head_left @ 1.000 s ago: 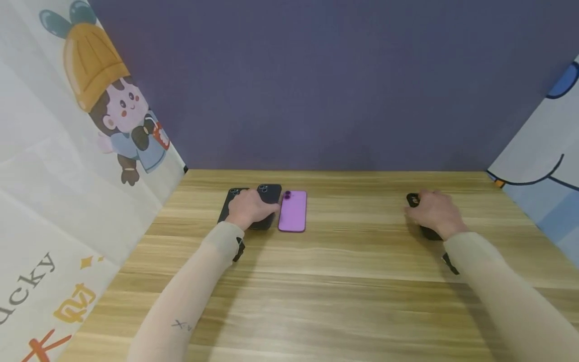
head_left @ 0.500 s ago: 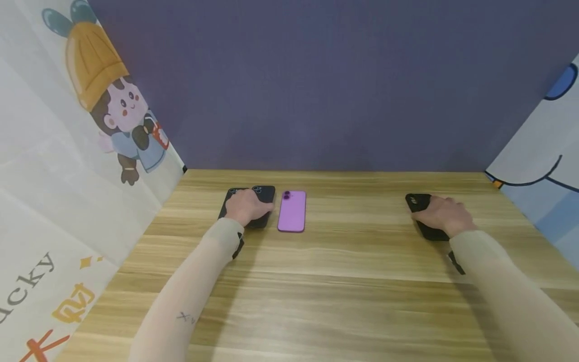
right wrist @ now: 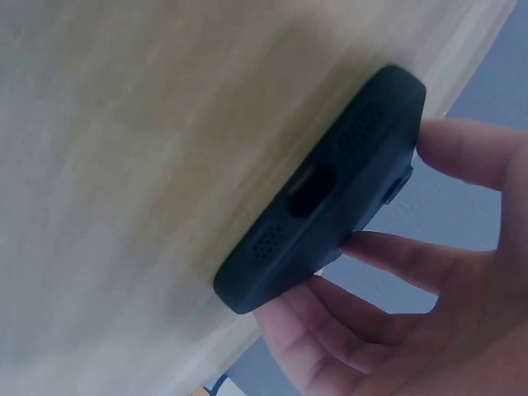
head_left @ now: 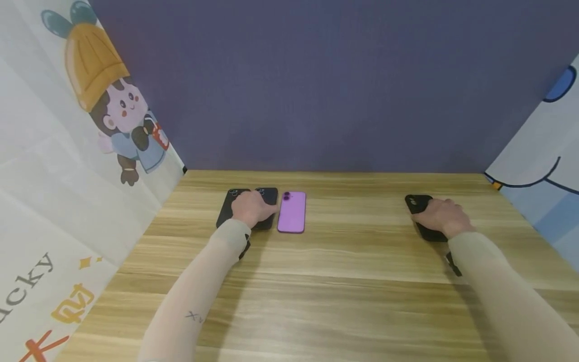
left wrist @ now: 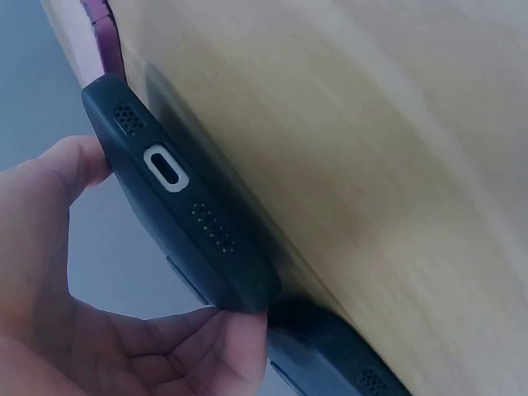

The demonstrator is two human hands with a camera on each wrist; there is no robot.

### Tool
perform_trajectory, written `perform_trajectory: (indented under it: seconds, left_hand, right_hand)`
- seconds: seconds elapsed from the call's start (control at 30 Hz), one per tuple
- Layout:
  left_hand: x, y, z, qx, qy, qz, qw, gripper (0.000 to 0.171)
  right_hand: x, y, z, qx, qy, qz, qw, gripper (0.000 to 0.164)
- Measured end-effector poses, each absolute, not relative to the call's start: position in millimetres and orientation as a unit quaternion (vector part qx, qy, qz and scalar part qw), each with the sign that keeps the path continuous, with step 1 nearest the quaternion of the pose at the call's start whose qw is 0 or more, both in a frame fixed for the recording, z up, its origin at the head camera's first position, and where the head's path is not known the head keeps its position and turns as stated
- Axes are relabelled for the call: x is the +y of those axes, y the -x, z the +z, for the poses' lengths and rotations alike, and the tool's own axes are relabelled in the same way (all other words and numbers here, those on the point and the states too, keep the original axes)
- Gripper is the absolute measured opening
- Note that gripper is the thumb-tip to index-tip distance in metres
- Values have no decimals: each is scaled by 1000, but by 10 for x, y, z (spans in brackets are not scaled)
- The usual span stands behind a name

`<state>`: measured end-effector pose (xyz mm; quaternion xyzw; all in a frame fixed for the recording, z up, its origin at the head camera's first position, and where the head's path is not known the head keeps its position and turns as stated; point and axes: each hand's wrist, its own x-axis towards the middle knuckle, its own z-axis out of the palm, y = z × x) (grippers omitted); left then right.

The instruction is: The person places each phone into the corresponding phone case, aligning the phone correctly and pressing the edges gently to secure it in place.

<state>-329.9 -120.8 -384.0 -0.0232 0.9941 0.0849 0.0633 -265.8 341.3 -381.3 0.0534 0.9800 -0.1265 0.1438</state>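
Observation:
In the head view, my left hand [head_left: 251, 207] is over two black-cased phones at the left of the table. Its thumb and fingers grip the long edges of the right-hand black phone [left wrist: 186, 202], whose charging port faces the wrist camera. Close beside it is the other black phone [left wrist: 326, 346], partly hidden. To the right lies a purple phone [head_left: 291, 212], back up. Far to the right, my right hand [head_left: 443, 217] grips a third black-cased phone [right wrist: 322, 194] by its sides from above. Its lenses show past my thumb, and the hand covers its middle.
The wood-grain table [head_left: 344, 281] meets a dark blue-grey panel [head_left: 334, 85] at the back. Printed white sheets stand at both sides, the left sheet [head_left: 50, 166] bearing a cartoon figure. A wide stretch of table separates the purple phone from my right hand.
The black phone in my left hand has shifted slightly left, towards the other black one. My right hand has moved a little right across its phone, which shows more now. The purple phone stays put.

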Motion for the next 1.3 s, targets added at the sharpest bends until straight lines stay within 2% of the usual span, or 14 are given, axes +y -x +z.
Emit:
perform_trajectory:
  seconds: [0.43,0.93,1.1,1.3]
  left_hand:
    - [-1089,3365,-3898,997,24,66,38,69]
    - [-989,3403,-3892,996,33,55,65,79]
    - [-994,3429,-3861,994,35,72,77,72]
    - [-1004,3414,-3852,995,28,80,55,61]
  right_hand:
    - [3480,2807,-3873,980,-55,-127,146,90]
    - [3552,2979,-3880,979,-53,-136,139,91]
    - [3581,3037,-3884,979,-50,-140,137,90]
    - [3574,3054,-3903,980,-51,-137,134,89]
